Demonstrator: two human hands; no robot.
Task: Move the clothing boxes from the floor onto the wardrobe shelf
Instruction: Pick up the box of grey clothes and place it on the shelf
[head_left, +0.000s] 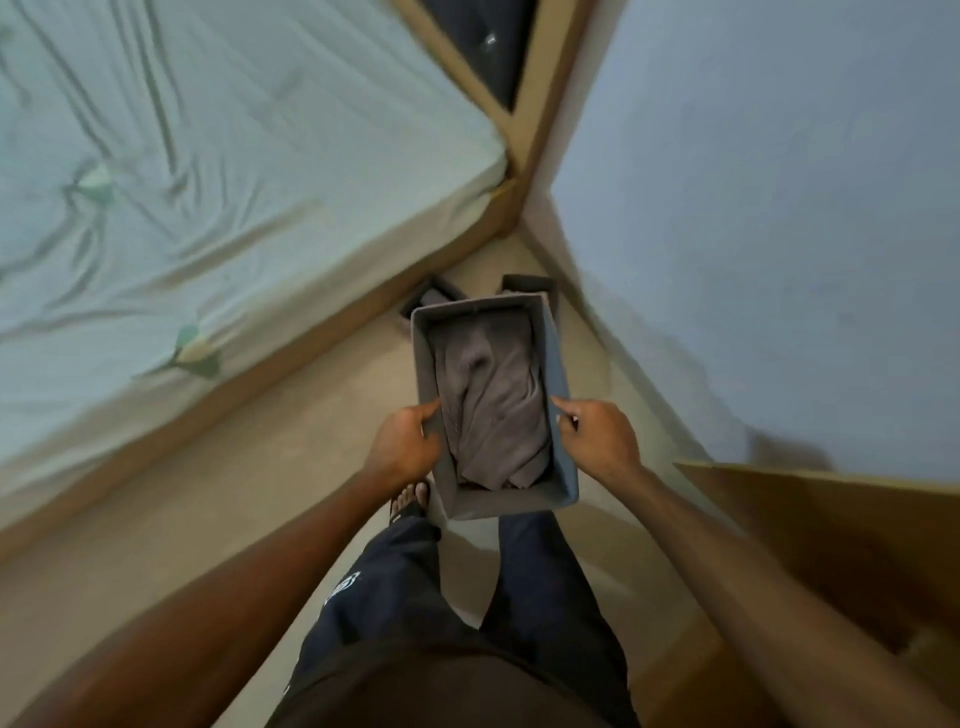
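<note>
A grey fabric clothing box (501, 501) hangs in the air in front of my legs, above the floor. Folded grey clothes (488, 400) fill it. My left hand (408, 441) grips its left wall and my right hand (597, 439) grips its right wall, thumbs inside the rim. Beyond it, on the floor, parts of two more dark boxes show: one (434, 296) by the bed frame, one (527, 283) by the wall. Most of both is hidden behind the held box.
A bed with a pale green sheet (208, 171) and wooden frame (249, 384) fills the left. A bluish wall (779, 208) stands on the right. A brown wooden panel (857, 551) juts in at lower right. A narrow strip of beige floor (311, 467) runs between them.
</note>
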